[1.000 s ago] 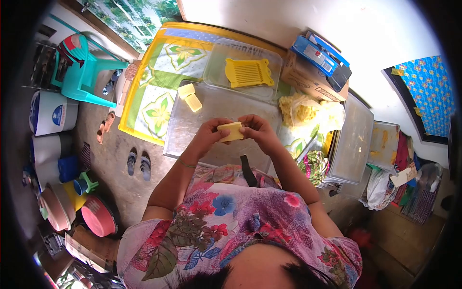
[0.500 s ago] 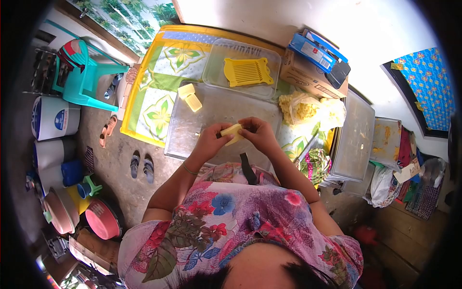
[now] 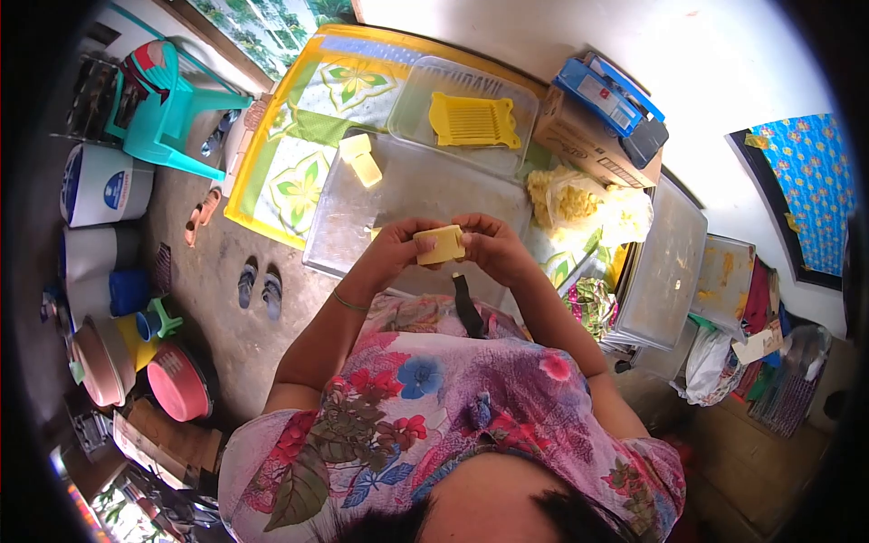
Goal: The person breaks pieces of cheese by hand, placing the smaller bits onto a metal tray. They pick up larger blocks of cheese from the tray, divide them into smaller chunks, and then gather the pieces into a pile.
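Both my hands hold one pale yellow block [image 3: 440, 245] between their fingers, above the near part of a grey tray [image 3: 434, 181]. My left hand [image 3: 400, 249] pinches its left end, and my right hand [image 3: 491, 246] grips the right end. Two more yellow blocks [image 3: 364, 163] lie touching at the tray's upper left. Behind them a yellow ridged board [image 3: 473, 120] rests on a clear plastic lid or tray [image 3: 403, 113]. A dark strap or handle [image 3: 466, 308] lies just below my hands, near my lap.
Clear bags with yellow pieces [image 3: 579, 204] lie right of the tray. A cardboard box [image 3: 579, 149] carries a blue box [image 3: 597, 95]. Stacked trays [image 3: 665, 262] stand at the right. A teal chair [image 3: 172, 127] and slippers [image 3: 260, 288] are at the left.
The held block has turned so its broad face shows more squarely, and my fingers have shifted to its two ends. The camera view has tilted slightly.
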A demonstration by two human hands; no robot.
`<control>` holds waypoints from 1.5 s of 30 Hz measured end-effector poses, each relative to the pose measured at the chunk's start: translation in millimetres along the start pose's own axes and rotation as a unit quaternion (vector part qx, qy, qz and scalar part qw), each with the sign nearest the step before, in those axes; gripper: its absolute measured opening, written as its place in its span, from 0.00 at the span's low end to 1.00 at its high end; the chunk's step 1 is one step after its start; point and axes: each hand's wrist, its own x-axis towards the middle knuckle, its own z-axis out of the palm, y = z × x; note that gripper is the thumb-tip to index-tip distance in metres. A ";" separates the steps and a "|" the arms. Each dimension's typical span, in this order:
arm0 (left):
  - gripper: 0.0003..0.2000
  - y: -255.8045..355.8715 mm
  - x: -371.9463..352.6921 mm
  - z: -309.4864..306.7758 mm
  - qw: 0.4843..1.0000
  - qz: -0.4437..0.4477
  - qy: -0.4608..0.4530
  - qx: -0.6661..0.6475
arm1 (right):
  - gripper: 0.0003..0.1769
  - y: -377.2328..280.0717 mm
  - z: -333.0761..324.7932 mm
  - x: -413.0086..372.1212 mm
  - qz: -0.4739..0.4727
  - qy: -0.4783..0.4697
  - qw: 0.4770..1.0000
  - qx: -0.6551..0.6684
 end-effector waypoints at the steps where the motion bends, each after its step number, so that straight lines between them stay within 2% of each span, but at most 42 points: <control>1: 0.17 -1.6 -0.7 0.2 1.000 0.002 -0.005 -0.002 | 0.17 0.2 -0.5 -0.6 0.000 0.002 1.000 -0.001; 5: 0.17 -8.4 -2.6 4.6 0.999 0.019 0.030 0.008 | 0.19 -1.1 0.4 -4.8 0.005 0.011 1.000 0.002; 8: 0.16 -14.1 -5.4 8.3 0.998 0.026 0.062 0.016 | 0.22 -2.5 7.3 -7.7 -0.049 0.011 0.987 -0.154; 11: 0.15 -17.7 -7.6 10.6 0.998 0.025 0.061 0.017 | 0.23 -1.5 2.7 -7.9 -0.023 0.002 0.990 -0.139; 14: 0.15 -20.0 -11.0 12.8 0.997 0.029 0.065 0.012 | 0.23 3.3 -7.3 -7.6 0.002 -0.033 0.999 -0.042; 17: 0.15 -22.0 -14.7 12.2 0.997 0.028 0.077 0.013 | 0.23 -2.5 3.7 -10.9 0.041 -0.010 0.999 0.011; 23: 0.16 -36.3 -16.3 7.5 0.993 0.039 0.090 0.066 | 0.19 14.4 -0.5 -5.5 -0.010 -0.031 0.989 -0.147; 28: 0.15 -36.2 -17.3 10.4 0.988 0.081 0.118 0.054 | 0.20 15.8 2.6 -4.0 -0.005 -0.015 0.996 -0.091; 31: 0.14 -35.4 -18.4 9.7 0.989 0.075 0.111 0.068 | 0.17 16.6 0.1 -4.3 0.009 -0.026 0.997 -0.066; 36: 0.14 -34.7 -18.6 9.5 0.993 0.054 0.103 0.016 | 0.15 15.9 1.2 -7.2 0.024 -0.029 0.999 -0.007; 41: 0.18 -39.0 -14.7 8.8 0.993 0.056 0.100 -0.007 | 0.18 15.4 0.8 -6.3 0.016 -0.017 1.000 -0.017; 45: 0.21 -40.8 -13.6 10.7 0.994 0.070 0.078 -0.005 | 0.21 17.7 -3.4 -3.1 -0.019 0.005 0.994 -0.104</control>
